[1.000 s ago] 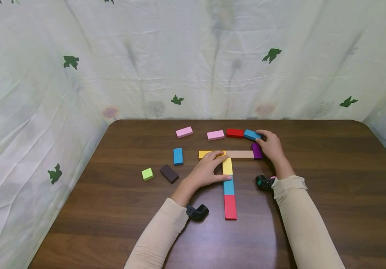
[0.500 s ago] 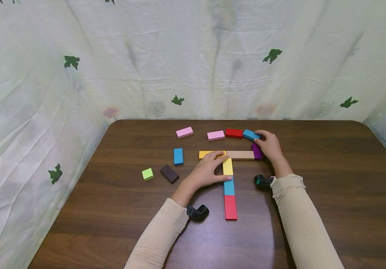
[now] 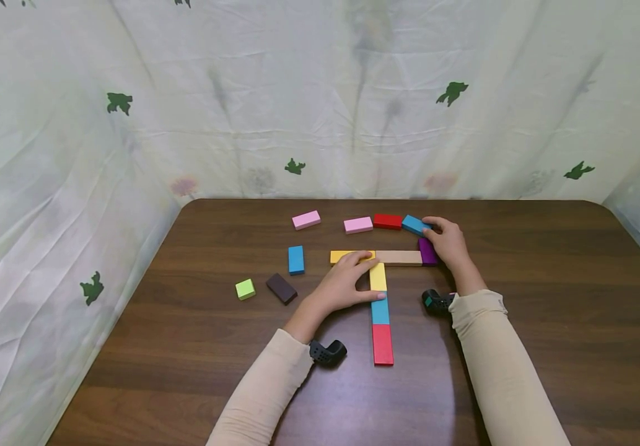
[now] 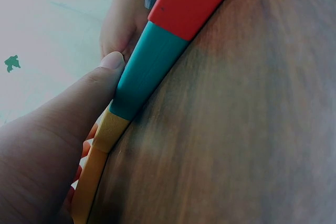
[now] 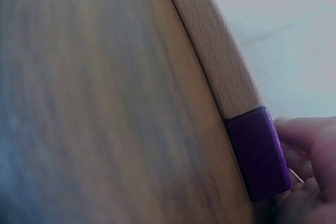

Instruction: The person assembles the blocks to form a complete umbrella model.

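Observation:
My right hand point(image 3: 449, 248) pinches the right end of a blue block point(image 3: 413, 223) between thumb and fingers. The block's left end meets a red block point(image 3: 388, 222). Just below stands a purple block point(image 3: 428, 252), against the end of a plain wood block point(image 3: 398, 257). My left hand point(image 3: 344, 282) rests on the joined row with fingers spread. Its fingertips lie over the orange-yellow block point(image 3: 337, 254), and its thumb touches a light blue block point(image 4: 149, 69). Between them is a yellow block point(image 3: 378, 277); a second red block point(image 3: 383, 345) forms the near end.
Two pink blocks point(image 3: 358, 225) lie along the back of the brown table point(image 3: 186, 347). Left of the row are another blue block point(image 3: 295, 260), a dark brown block point(image 3: 281, 289) and a small lime block point(image 3: 245, 289). A printed white curtain point(image 3: 275, 93) hangs behind the table.
The red and blue blocks at the back have shifted slightly left with my right hand, and the purple block has moved a touch right. My left hand stays in place.

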The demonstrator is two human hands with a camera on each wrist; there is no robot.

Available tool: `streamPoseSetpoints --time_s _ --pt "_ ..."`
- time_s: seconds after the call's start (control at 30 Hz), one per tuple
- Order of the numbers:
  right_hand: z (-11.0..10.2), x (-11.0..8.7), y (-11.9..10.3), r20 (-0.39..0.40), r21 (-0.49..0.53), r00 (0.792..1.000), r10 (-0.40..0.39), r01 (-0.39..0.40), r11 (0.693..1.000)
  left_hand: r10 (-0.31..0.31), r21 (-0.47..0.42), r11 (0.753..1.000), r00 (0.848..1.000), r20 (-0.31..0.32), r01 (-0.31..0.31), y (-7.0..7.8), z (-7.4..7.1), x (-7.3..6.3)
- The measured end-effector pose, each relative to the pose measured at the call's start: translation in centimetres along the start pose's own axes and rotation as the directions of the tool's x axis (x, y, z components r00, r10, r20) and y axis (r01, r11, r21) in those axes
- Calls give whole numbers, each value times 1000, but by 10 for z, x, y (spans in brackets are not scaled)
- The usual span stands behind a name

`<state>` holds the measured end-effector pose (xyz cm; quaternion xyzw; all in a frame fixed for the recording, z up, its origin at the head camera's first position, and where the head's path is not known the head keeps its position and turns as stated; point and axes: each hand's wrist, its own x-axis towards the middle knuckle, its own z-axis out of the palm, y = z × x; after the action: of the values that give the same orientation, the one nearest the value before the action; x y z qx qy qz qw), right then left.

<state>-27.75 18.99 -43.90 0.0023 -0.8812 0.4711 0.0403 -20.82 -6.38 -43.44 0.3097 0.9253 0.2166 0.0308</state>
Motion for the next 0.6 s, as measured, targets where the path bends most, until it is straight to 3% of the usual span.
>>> streamPoseSetpoints --time_s 0.6 --pt "0 -1 3 6 46 1000 -21 20 999 -4 -10 1000 1000 -1 4 -1 0 0"
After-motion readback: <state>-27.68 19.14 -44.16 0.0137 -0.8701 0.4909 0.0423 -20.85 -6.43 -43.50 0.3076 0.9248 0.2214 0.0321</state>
